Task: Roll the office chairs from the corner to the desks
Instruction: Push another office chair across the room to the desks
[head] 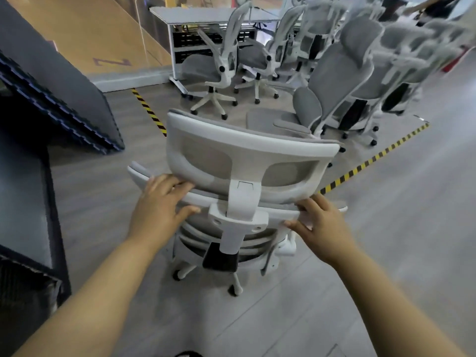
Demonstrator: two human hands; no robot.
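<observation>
A white and grey mesh office chair [247,161] stands right in front of me, seen from behind, its headrest uppermost. My left hand [159,204] grips the top rim of the backrest on the left, fingers over the edge and thumb below. On the right side my right hand [319,222] grips the same rim. Its wheeled base [231,284] is on the floor below. Ahead, several more grey chairs [334,73] stand crowded together in a corner marked by yellow-black floor tape [360,166]. A white desk [206,19] stands at the back.
Dark foam mats [59,99] lean in a stack at the left, with a dark platform [23,202] below them. A cardboard wall [85,34] runs behind. Grey wood-look floor [399,228] spreads to the right and toward me.
</observation>
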